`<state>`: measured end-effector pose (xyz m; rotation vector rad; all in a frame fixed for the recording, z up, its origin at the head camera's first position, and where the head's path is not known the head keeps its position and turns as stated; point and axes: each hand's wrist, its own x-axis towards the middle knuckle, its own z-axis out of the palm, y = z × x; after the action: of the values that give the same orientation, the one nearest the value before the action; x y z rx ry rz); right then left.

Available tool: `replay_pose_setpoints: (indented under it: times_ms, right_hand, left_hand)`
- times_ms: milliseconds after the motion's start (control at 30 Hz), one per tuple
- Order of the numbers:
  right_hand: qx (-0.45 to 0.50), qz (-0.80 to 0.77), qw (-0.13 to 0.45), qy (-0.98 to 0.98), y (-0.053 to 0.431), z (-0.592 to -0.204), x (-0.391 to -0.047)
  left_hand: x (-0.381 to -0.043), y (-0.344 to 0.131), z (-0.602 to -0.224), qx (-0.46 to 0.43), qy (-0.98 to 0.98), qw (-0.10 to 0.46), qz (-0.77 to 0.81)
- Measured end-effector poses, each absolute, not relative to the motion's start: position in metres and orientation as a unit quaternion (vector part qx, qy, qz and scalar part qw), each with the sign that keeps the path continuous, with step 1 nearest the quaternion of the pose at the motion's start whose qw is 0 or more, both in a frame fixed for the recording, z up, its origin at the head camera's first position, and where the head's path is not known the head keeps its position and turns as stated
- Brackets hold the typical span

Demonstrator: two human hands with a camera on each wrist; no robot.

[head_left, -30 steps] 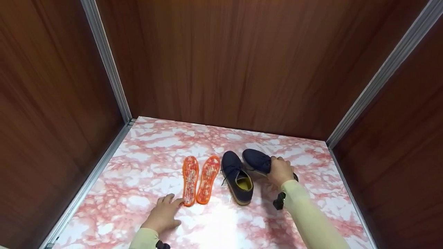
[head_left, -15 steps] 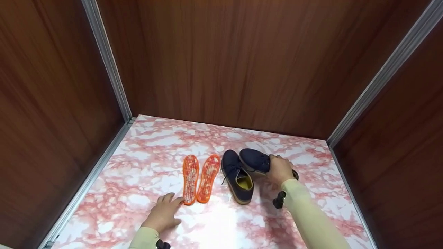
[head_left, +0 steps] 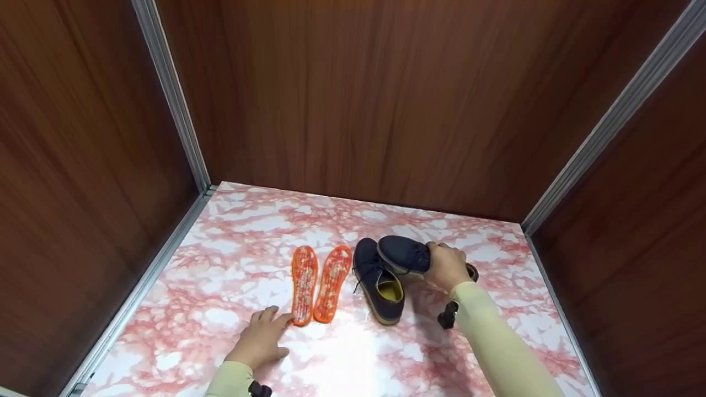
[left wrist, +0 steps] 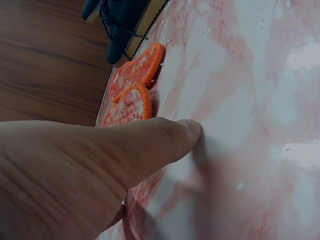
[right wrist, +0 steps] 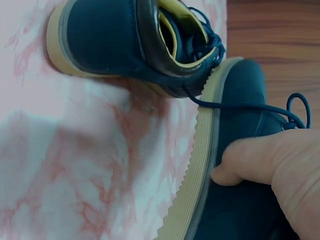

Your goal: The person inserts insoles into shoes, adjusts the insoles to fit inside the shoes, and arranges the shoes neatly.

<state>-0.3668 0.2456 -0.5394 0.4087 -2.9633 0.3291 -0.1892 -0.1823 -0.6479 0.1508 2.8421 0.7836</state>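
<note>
Navy shoe [head_left: 404,254] is gripped by the right hand [head_left: 447,267].

In the head view, the left hand [head_left: 260,339] is held low, left of centre, with fingers [head_left: 269,316] loosely spread. The right hand [head_left: 448,266] is bent into a grip right of centre. The right forearm [head_left: 507,347] is stretched up from the bottom edge, by which the left forearm [head_left: 229,379] is mostly cut off.
</note>
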Motion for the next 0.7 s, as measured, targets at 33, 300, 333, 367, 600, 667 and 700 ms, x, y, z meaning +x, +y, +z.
replay_pose_setpoints:
  times_ms: [33, 300, 333, 367, 600, 667, 700]
  right_hand:
    - [0.136, 0.109, 0.063, -0.983, 0.2459, -0.538, -0.3668]
    - [0.151, 0.095, 0.042, -0.983, 0.2488, -0.5317, -0.3694]
    - [0.152, 0.094, 0.041, -0.983, 0.249, -0.5314, -0.3697]
    - [0.154, 0.092, 0.042, -0.983, 0.2491, -0.5311, -0.37]
    - [0.165, 0.09, 0.038, -0.981, 0.2478, -0.5293, -0.3709]
    - [0.167, 0.089, 0.033, -0.981, 0.2474, -0.5293, -0.3707]
    - [0.168, 0.087, 0.032, -0.981, 0.2471, -0.5291, -0.3705]
  left_hand:
    - [-0.1891, -0.182, -0.6482, 0.051, 0.959, 0.094, 0.263]
    - [-0.1882, -0.1811, -0.6495, 0.057, 0.964, 0.07, 0.25]
    - [-0.1882, -0.1811, -0.6496, 0.059, 0.964, 0.068, 0.249]
    - [-0.1881, -0.1812, -0.6494, 0.059, 0.965, 0.068, 0.248]
    - [-0.1886, -0.1817, -0.6492, 0.046, 0.96, 0.099, 0.26]
    - [-0.1889, -0.1817, -0.6501, 0.044, 0.959, 0.104, 0.26]
    - [-0.1891, -0.1817, -0.6506, 0.044, 0.959, 0.103, 0.26]
